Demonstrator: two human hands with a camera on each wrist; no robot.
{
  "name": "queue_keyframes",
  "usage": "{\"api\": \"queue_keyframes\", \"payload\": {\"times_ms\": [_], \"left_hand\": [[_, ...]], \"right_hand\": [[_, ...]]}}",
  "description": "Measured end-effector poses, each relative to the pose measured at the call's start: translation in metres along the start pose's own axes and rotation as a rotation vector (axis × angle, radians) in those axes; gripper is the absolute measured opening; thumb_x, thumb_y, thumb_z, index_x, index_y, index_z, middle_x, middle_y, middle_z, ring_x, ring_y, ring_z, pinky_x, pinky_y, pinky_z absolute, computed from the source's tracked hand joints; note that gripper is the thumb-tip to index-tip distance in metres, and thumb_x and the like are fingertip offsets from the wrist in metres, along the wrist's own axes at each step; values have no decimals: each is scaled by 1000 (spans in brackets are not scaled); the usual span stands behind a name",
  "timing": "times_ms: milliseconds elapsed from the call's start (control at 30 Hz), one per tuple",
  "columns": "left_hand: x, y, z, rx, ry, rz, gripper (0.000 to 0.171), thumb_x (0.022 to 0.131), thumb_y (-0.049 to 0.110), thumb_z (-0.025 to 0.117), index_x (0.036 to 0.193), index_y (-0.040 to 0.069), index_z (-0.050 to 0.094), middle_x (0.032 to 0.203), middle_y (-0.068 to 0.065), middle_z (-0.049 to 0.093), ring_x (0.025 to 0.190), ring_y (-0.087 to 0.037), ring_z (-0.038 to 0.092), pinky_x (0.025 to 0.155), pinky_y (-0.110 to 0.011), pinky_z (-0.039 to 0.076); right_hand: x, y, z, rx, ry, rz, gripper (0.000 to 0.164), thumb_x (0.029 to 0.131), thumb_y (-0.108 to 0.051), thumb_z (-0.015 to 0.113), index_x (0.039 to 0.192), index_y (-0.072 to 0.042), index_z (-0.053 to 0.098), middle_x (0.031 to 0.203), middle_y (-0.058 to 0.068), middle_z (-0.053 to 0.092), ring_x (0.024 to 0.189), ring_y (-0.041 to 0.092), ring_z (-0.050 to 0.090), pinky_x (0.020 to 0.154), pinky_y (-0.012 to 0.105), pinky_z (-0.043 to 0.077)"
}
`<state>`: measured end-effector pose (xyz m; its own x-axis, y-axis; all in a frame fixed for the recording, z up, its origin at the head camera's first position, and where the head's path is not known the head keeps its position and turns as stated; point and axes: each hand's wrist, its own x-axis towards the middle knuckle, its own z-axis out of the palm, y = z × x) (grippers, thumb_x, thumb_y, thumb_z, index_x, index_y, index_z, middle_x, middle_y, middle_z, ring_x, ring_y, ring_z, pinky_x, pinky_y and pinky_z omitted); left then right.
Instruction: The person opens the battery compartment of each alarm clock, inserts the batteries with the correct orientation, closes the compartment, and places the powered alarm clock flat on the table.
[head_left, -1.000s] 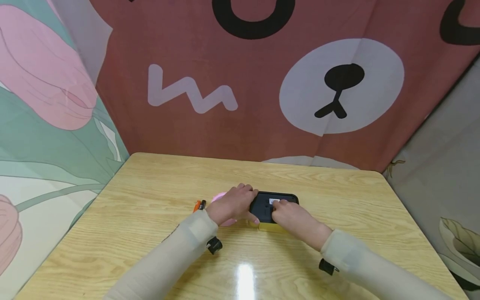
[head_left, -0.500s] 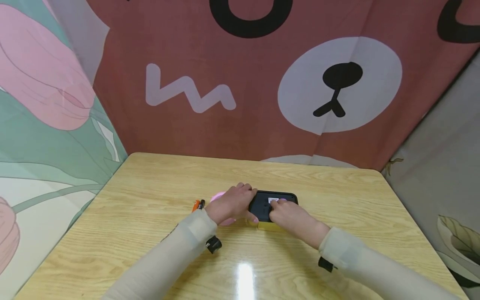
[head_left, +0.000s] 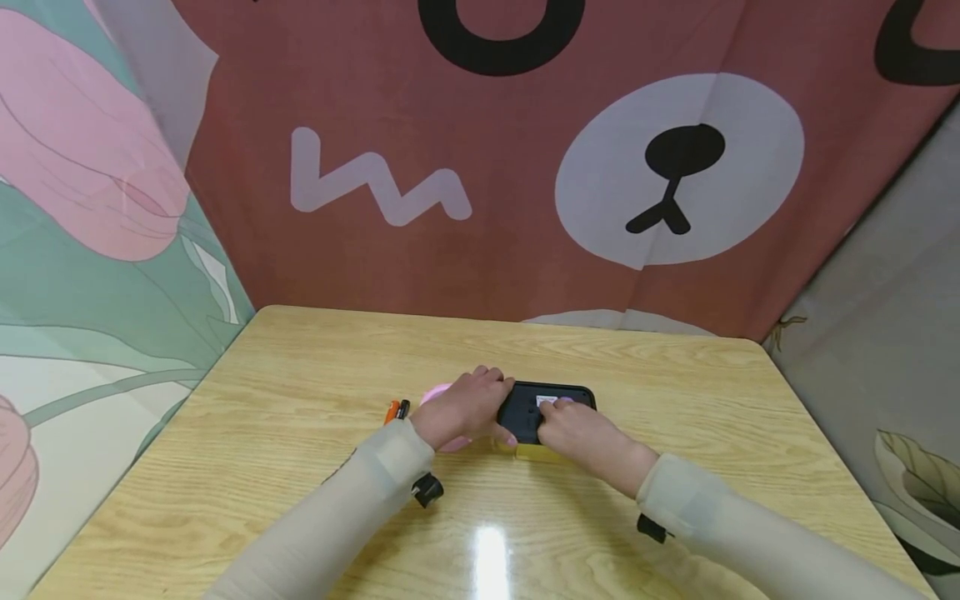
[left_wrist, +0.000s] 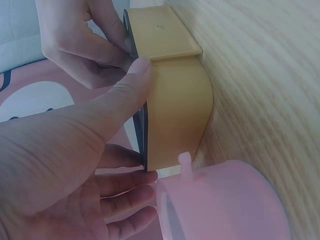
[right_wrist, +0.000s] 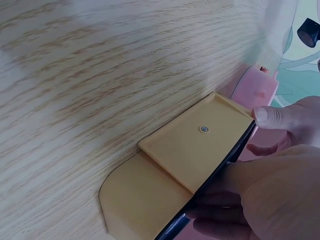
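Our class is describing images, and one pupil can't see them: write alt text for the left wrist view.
A person's left hand holds a yellow-and-black box, thumb on the yellow side, while the right hand is at the black face. A pink rounded object is near the box, on a wood-grain table.

Head view shifted slightly, hands (head_left: pixel 467 408) (head_left: pixel 588 435) and box (head_left: pixel 521 414) further left in it

One table (head_left: pixel 337 358), one yellow-and-black case (left_wrist: pixel 180 110), one pink object (left_wrist: pixel 227 205) and two small cylinders (head_left: pixel 392 412) are counted. Two hands (head_left: pixel 465 408) and two wrist cameras (head_left: pixel 428 491) are shown.
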<state>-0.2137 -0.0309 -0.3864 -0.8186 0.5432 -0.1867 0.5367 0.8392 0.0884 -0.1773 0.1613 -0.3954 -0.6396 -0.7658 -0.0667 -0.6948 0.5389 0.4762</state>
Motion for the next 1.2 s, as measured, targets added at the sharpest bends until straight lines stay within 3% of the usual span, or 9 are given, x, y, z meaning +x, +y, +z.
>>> {"api": "queue_keyframes", "payload": {"times_ms": [267, 533, 833, 1067, 1200], "left_hand": [[0, 0, 1, 14, 2, 1, 98, 77, 64, 77, 152, 11, 45, 137, -7, 58, 120, -23, 52, 103, -40, 48], [0, 0, 0, -8, 0, -10, 98, 76, 63, 78, 152, 11, 45, 138, -7, 58, 119, -22, 52, 105, -40, 46], [-1, 0, -1, -25, -5, -6, 98, 76, 61, 78, 153, 10, 44, 140, -8, 57, 120, -23, 51, 106, -41, 46], [-1, 0, -2, -29, -4, -5, 97, 77, 61, 78, 153, 10, 44, 141, -8, 56, 120, -23, 51, 105, -41, 46], [-2, 0, -2, -20, -8, -4, 97, 77, 63, 77, 152, 11, 44, 142, -8, 56, 120, -23, 51, 104, -40, 46]], "right_hand": [[-1, -1, 0, -54, 3, -13, 8, 87, -12, 79, 94, -7, 78, 96, 10, 72, 78, 20, 69, 70, 29, 59], [-1, 0, 0, -42, 1, -5, 9, 88, -12, 78, 95, -7, 78, 98, 10, 72, 80, 20, 68, 74, 30, 59], [-2, 0, -1, 39, -15, 21, 10, 88, -11, 78, 97, -6, 77, 100, 10, 72, 79, 21, 66, 75, 30, 59], [-1, 6, -9, 203, -67, 61, 9, 86, -9, 80, 94, -6, 76, 106, 12, 73, 87, 23, 70, 78, 34, 60], [-2, 11, -9, 269, -76, 61, 19, 80, -7, 85, 95, -6, 74, 106, 11, 73, 91, 24, 72, 81, 36, 60]]}}
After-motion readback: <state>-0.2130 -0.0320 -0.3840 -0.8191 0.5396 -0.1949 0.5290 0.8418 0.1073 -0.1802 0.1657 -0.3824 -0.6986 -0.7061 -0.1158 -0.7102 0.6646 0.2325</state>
